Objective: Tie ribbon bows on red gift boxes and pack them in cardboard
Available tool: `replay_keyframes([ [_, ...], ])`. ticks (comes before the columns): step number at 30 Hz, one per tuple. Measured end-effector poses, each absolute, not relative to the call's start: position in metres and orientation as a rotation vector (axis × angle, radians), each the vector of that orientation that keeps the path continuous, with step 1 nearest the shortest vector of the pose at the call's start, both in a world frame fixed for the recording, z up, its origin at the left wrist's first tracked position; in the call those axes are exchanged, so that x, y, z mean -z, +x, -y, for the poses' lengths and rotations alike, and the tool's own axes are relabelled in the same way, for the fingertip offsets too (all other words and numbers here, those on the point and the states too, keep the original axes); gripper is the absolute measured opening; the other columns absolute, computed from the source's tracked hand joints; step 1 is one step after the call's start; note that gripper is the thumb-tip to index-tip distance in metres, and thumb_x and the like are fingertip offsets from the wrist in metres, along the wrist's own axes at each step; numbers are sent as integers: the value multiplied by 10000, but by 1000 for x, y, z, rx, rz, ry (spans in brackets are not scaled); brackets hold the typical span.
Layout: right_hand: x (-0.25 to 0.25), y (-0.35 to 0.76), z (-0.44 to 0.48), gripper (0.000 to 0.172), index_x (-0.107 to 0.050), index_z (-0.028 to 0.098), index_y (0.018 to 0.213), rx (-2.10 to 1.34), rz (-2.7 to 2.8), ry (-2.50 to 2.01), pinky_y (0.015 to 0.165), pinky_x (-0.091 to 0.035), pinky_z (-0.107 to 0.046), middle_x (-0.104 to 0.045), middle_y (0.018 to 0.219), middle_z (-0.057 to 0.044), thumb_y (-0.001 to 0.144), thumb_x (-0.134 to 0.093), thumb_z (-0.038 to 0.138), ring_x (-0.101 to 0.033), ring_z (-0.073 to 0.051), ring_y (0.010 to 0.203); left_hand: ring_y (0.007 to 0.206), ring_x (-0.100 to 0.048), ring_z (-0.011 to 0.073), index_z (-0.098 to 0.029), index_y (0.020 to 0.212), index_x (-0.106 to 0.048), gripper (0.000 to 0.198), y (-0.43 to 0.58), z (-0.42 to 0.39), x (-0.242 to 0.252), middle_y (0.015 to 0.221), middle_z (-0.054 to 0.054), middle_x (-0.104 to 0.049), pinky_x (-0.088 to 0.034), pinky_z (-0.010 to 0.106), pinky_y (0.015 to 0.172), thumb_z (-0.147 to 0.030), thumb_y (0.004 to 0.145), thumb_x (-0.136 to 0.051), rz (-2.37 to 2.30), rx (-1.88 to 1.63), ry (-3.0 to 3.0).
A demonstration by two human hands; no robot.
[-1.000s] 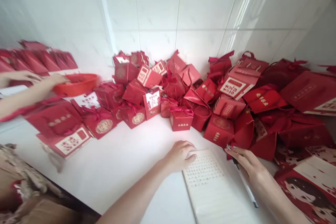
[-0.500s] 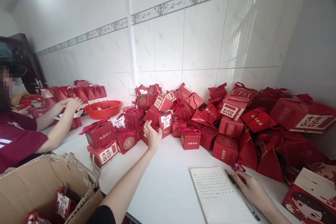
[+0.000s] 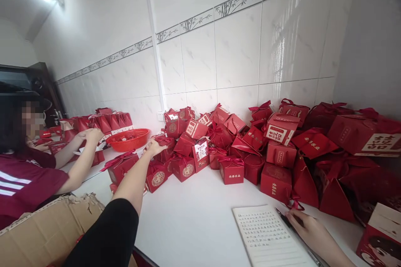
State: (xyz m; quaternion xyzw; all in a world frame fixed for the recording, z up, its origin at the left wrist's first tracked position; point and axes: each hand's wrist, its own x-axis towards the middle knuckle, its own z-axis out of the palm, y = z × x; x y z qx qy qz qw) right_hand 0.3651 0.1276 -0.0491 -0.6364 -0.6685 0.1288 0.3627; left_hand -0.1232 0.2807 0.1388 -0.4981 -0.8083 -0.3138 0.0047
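Two hands part: left hand (image 3: pixel 154 148), grip unclear, has gone from notebook (image 3: pixel 267 235) to boxes (image 3: pixel 169 154) toward the table's (image 3: pixel 188 225) far edge, so writing seems paused; right hand (image 3: pixel 307 226) grips pen (image 3: pixel 301 241) at notebook's right edge.

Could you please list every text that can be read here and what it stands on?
"安居乐业": the front box; sideways on the lower box; the bright box.
"囍": the upper box, the right-edge box, the rear box.
Notebook handwriting: too small to read.
White card: too small.
Other box lettering: too small or blurred.
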Motion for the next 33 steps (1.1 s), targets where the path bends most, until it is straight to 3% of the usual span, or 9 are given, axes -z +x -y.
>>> replay_keyframes([
  [6,44,364,-128,321,-582,264,649,-336,1726,-1715,606,-491,-353,-700,710,-50,742,-361,478,-660,-296,719,1240,-327,357,-144,1294,-244,853,-124,-271,-142,1315,206,-360,-274,504,984,-428,599,-650,2440,855,-1661],
  [9,46,365,-129,332,-581,264,663,-329,1731,-1749,612,-483,-358,-699,721,-52,749,-343,480,-657,-300,749,1253,-304,319,-172,1301,-242,801,-124,-249,-156,1323,161,-329,-232,469,1031,-367,628,-629,2092,819,-1792],
  [12,49,364,-130,337,-586,265,669,-299,1758,-1759,601,-473,-355,-698,732,-53,758,-337,473,-654,-298,742,1232,-327,303,-151,1270,-273,800,-123,-212,-164,1288,160,-333,-297,423,1022,-344,593,-653,1639,773,-2066],
  [17,28,359,-123,337,-576,239,629,-226,1720,-1816,585,-441,-350,-657,630,-73,738,-358,472,-636,-301,679,1227,-336,317,-177,1248,-269,873,-83,-135,-117,1254,157,-354,-302,462,1032,-394,531,-717,1320,874,-2521],
  [22,-15,339,-84,423,-588,189,633,-333,1396,-1843,606,-421,-328,-643,655,-82,738,-364,532,-603,-265,688,1153,-432,314,-179,1332,-172,986,-31,-62,-47,1287,164,-320,-390,468,951,-443,556,-721,1738,690,-2954],
  [25,-32,305,-51,409,-622,157,795,-523,1431,-1634,585,-421,-295,-639,722,-65,764,-382,486,-564,-190,610,1091,-477,272,-186,1325,-199,801,-21,-41,-41,1244,142,-397,-392,440,935,-499,699,-589,1878,697,-3073],
  [28,-36,267,-33,389,-597,161,834,-699,1597,-1456,596,-414,-268,-622,798,-49,808,-400,495,-551,-161,670,980,-526,211,-198,1252,-287,538,-19,-40,-47,1093,88,-507,-405,389,893,-512,825,-380,2066,920,-2998],
  [31,-37,239,-39,394,-590,158,884,-825,1623,-1382,579,-398,-251,-606,882,-46,817,-421,508,-535,-142,697,974,-528,214,-182,1073,-434,457,-18,-46,-49,1065,86,-524,-428,358,829,-546,807,-362,2360,1073,-2860],
  [33,-40,227,-51,410,-599,147,861,-905,1596,-1349,551,-376,-244,-595,822,-34,810,-435,519,-510,-129,655,893,-556,206,-173,954,-481,463,-18,-51,-47,1000,79,-551,-450,334,746,-588,777,-374,2601,1100,-2861],
])
